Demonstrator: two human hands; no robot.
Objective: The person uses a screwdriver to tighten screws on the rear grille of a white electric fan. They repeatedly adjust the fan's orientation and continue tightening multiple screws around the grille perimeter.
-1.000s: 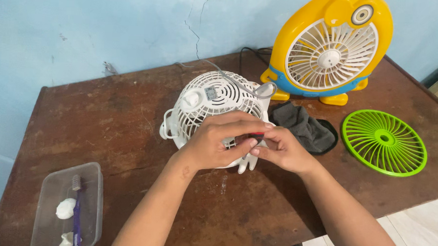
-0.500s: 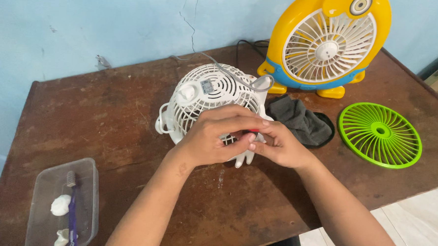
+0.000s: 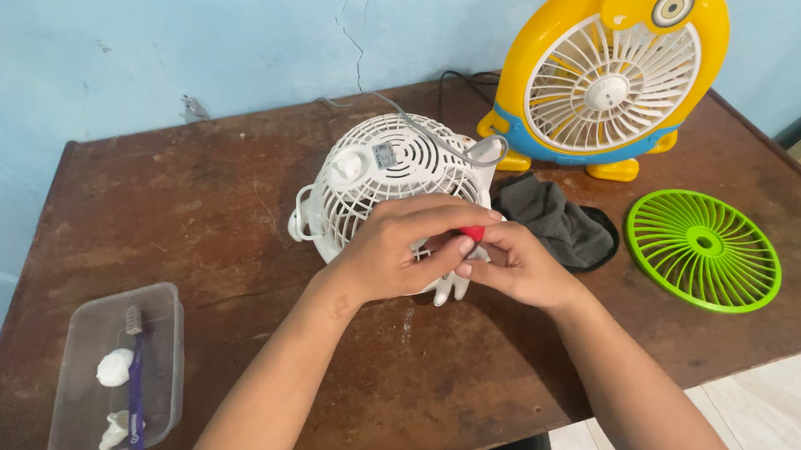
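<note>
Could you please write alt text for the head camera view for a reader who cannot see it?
Two bare hands, left hand and right hand, pinch a small red-tipped item against a white fan lying on a brown table, near a yellow fan and green grille.

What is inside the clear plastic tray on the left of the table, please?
The tray holds a purple toothbrush and white lumps, perhaps cotton or paste. Its lowest end is cut off by the frame.

even, bright daylight, soft shadows under the hands and white fan (image 3: 393, 184) on the table (image 3: 149, 214). sharp focus, no glare, slight wide-angle stretch at edges.
</note>
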